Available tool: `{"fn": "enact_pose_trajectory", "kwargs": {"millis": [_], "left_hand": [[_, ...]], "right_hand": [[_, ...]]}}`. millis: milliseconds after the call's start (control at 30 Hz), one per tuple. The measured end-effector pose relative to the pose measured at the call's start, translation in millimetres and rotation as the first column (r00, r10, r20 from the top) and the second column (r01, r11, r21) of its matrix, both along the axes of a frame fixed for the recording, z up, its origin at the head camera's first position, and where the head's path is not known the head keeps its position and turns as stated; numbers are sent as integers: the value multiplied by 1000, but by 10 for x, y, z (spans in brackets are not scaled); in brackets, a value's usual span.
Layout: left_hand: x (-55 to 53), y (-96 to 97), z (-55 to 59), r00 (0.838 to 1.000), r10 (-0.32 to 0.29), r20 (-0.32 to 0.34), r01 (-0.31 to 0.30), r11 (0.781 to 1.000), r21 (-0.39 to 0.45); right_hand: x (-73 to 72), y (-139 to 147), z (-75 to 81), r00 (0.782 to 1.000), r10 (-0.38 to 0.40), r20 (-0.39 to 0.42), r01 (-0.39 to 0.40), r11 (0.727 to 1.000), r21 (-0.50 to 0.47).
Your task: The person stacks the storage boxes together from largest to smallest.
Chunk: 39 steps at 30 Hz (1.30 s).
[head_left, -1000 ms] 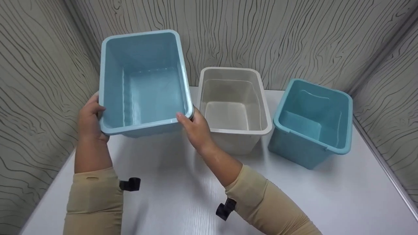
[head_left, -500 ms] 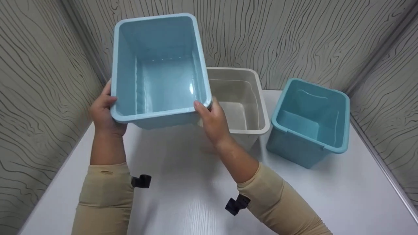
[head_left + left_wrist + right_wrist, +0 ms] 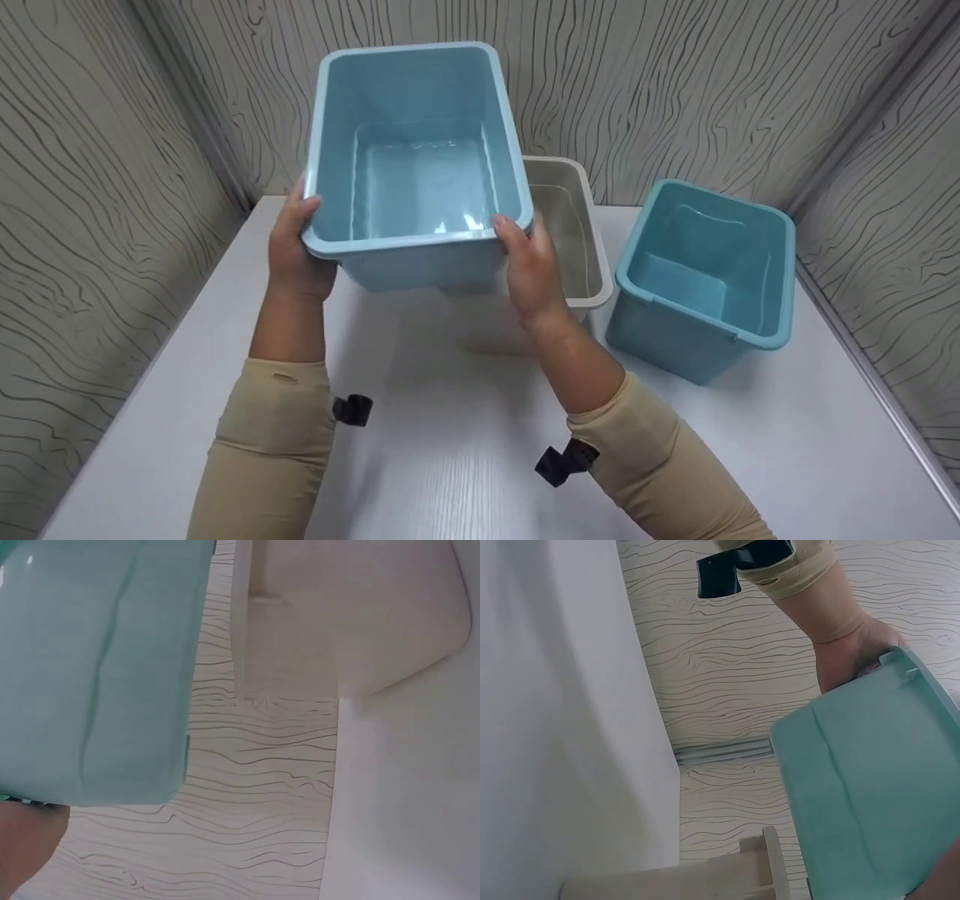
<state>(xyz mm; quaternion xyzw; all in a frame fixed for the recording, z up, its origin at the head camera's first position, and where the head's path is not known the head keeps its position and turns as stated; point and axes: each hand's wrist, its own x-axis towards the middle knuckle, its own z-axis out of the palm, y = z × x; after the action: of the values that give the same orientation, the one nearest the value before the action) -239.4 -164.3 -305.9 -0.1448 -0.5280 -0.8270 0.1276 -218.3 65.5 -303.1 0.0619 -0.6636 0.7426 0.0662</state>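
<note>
Both hands hold a light blue plastic storage bin (image 3: 420,187) up off the table, its open top tipped toward the head camera and nothing inside. My left hand (image 3: 296,244) grips the near left corner, thumb over the rim. At the near right corner my right hand (image 3: 532,266) pinches the rim between thumb and fingers, the fingers mostly hidden below. Behind the lifted bin, partly covered by it, stands a beige bin (image 3: 574,225) on the table. In the left wrist view, the light blue bin (image 3: 97,675) hangs apart from the beige bin (image 3: 352,615).
To the right, a darker teal bin (image 3: 701,277) stands turned at an angle beside the beige one. The white table (image 3: 450,450) meets wood-grain panels (image 3: 637,90) at the back and both sides. A black camera mount is strapped to each sleeve.
Both hands have carried the light blue bin to the right, first rising, then dipping slightly. It now covers more of the beige bin. The teal bin stays in place.
</note>
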Motion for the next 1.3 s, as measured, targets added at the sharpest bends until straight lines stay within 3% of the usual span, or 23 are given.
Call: {"fn": "enact_pose_trajectory", "kwargs": {"millis": [133, 333, 667, 733, 1000, 1200, 1300], "left_hand": [[-46, 104, -34, 999, -23, -35, 23, 1000, 2], [-85, 236, -70, 1000, -7, -31, 4, 996, -88], [-138, 357, -56, 1000, -19, 10, 21, 971, -238], [-150, 386, -58, 999, -31, 19, 35, 969, -243], [-208, 508, -98, 996, -79, 37, 86, 962, -260], [-255, 584, -135, 994, -104, 27, 107, 949, -298], [-233, 628, -101, 994, -104, 20, 104, 940, -325]], "right_hand": [[-11, 59, -18, 1000, -7, -9, 6, 996, -85], [-8, 132, -39, 998, -31, -51, 21, 980, -199], [-54, 333, -37, 992, -29, -121, 1, 975, -223], [-45, 380, -50, 997, -32, -74, 16, 976, -218], [-51, 515, -90, 997, -58, -54, 44, 972, -229], [-65, 554, -107, 991, -94, -98, 67, 966, -249], [-78, 584, -116, 988, -109, -111, 79, 965, -250]]}}
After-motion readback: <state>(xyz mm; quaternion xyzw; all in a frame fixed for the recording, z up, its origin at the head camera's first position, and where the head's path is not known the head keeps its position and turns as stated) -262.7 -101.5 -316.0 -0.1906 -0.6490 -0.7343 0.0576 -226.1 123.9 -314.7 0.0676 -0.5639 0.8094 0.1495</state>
